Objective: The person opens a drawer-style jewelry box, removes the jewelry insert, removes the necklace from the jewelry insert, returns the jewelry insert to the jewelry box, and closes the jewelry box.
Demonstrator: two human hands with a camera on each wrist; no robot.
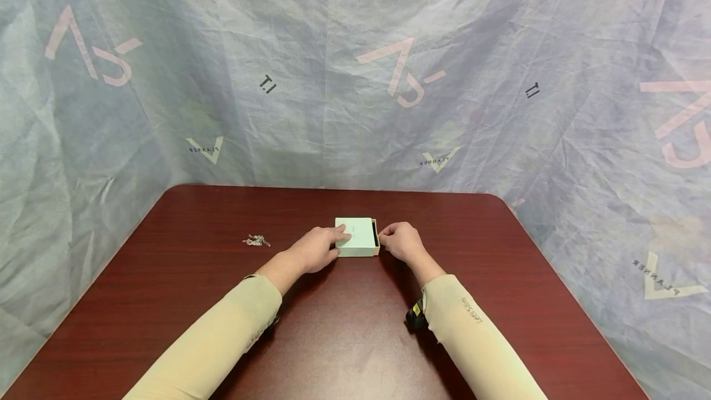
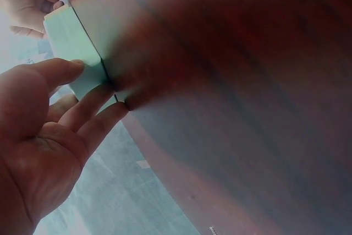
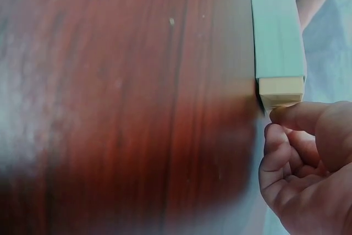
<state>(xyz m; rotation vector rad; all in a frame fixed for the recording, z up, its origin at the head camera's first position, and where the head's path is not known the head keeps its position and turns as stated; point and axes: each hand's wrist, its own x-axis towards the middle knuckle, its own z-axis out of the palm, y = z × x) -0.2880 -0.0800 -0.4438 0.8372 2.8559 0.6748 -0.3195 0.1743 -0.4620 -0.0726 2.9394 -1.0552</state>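
Note:
A small mint-green sliding box (image 1: 354, 233) lies on the table, its tan inner drawer (image 3: 280, 87) sticking out a little at the right end. My left hand (image 1: 318, 249) grips the left end of the green sleeve; in the left wrist view the thumb lies against one face and the fingers bend round the end. At the other end, my right hand (image 1: 402, 241) pinches the outer edge of the drawer between thumb and fingertips. Dark interior shows in the narrow gap on top. What lies inside the drawer is hidden.
To the left of the box is a small silvery chain-like piece (image 1: 257, 240) on the dark red wooden table (image 1: 344, 338). A grey printed cloth (image 1: 311, 110) hangs behind the table's far edge and along both sides.

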